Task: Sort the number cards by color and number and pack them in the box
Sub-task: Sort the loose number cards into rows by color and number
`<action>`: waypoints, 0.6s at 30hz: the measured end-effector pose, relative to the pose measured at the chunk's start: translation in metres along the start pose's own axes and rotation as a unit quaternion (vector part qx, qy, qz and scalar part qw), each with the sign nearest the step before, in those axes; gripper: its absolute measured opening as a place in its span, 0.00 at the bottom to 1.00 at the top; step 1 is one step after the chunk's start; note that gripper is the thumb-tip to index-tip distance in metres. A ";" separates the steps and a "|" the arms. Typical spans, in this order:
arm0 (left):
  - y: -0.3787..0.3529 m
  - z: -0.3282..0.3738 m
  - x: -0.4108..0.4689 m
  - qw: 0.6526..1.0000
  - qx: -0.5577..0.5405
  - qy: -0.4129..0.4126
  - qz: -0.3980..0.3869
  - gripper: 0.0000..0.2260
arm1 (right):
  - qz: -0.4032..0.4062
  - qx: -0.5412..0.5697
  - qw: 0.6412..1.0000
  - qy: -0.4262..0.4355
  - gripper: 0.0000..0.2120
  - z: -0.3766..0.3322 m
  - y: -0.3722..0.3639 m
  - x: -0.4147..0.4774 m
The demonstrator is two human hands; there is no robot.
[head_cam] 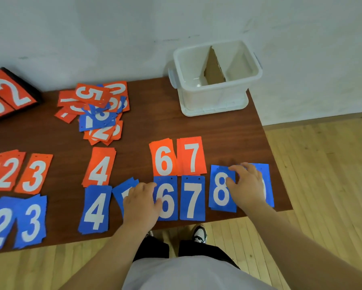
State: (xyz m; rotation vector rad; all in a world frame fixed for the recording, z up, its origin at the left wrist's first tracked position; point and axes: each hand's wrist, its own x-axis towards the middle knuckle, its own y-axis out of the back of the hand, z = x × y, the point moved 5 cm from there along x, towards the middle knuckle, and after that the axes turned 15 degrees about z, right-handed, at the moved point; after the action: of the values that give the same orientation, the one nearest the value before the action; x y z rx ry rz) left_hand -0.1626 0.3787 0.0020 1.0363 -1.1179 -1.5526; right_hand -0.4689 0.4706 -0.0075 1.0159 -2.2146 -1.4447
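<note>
White box (214, 100) stood far right on desk (155, 122); inside, only upright cardboard divider (214, 68) seen, splitting it into two compartments. Mixed card pile (96, 109) lay far left-centre. Left hand (141, 203) rested flat, fingers relaxed, on blue stack (121, 189) beside blue 6 (168, 204). Right hand (247, 185), fingers loosely spread, pressed blue card (267, 185) just right of blue 8 (220, 189).

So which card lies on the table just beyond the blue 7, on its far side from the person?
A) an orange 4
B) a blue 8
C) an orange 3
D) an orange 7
D: the orange 7 lies directly behind the blue 7, in the far row beside the orange 6.
</note>
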 end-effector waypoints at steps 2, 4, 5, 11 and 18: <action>0.011 -0.020 0.006 1.000 -0.005 0.028 0.012 0.23 | -0.019 0.003 0.999 0.031 0.18 -0.034 -0.007 0.000; 0.024 -0.043 0.016 0.999 -0.005 0.046 0.024 0.24 | -0.026 -0.002 0.998 0.059 0.20 -0.071 -0.014 -0.001; 0.030 -0.056 0.023 0.998 -0.004 0.051 0.028 0.24 | -0.028 0.000 0.997 0.069 0.21 -0.091 -0.019 -0.001; 0.075 -0.140 0.074 0.994 0.012 0.095 0.046 0.24 | -0.061 -0.007 0.990 0.128 0.22 -0.201 -0.062 -0.001; 0.107 -0.226 0.145 0.991 -0.007 0.121 0.062 0.26 | -0.095 0.014 0.986 0.139 0.19 -0.302 -0.112 0.010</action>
State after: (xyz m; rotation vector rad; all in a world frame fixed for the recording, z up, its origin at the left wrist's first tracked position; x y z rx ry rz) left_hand 0.0447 0.1804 0.0370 1.0932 -0.9827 -1.2959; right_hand -0.2521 0.2344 0.0263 1.3783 -1.9881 -1.2573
